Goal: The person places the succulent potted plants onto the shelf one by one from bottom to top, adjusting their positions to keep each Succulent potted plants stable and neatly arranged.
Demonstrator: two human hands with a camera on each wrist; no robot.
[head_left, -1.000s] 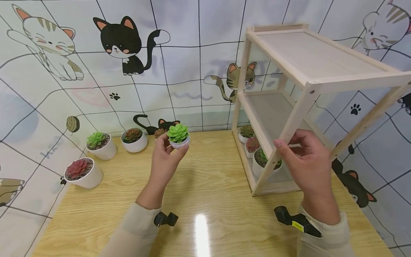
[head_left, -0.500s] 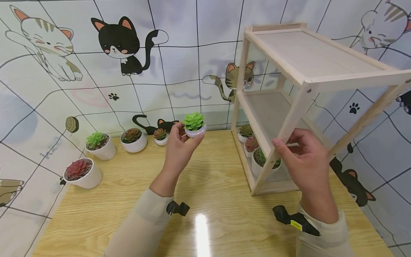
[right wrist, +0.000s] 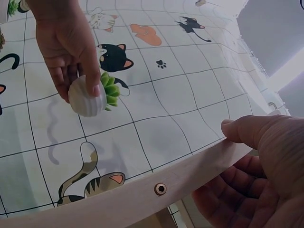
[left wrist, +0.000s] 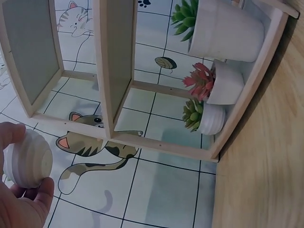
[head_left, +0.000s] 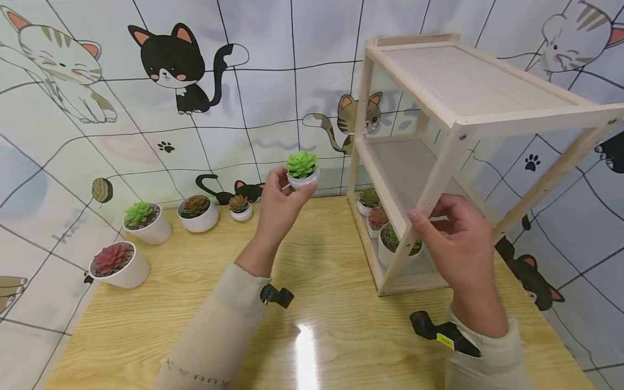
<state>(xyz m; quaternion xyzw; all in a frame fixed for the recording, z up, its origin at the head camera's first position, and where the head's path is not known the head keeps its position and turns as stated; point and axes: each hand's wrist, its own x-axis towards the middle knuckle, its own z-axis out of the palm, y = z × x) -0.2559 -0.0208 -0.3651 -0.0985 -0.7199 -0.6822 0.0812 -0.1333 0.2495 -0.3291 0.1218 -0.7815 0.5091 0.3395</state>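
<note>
My left hand [head_left: 281,214] holds a small potted succulent [head_left: 301,167], bright green in a white ribbed pot, in the air left of the wooden shelf. Its thumb and fingers pinch the pot, whose pale underside [left wrist: 45,162] faces the left wrist camera. With my right hand [head_left: 460,238] I grip the front upright of the wooden shelf rack [head_left: 441,168], thumb on the near side and fingers curled behind. On the rack's bottom tier stand a larger green succulent [left wrist: 228,31], a red one [left wrist: 225,83] and a small olive-green one [left wrist: 211,118], all in white pots.
At the table's back left stand a red succulent [head_left: 122,265], a green one [head_left: 148,222], a brown-green one [head_left: 199,214] and a small brown one [head_left: 240,208]. A cat-patterned wall covering [head_left: 273,97] rises behind the wooden table [head_left: 336,346].
My left hand has carried the small green succulent to the right and upward, away from the small brown one. My right hand keeps its grip on the rack. The head view has shifted slightly.
</note>
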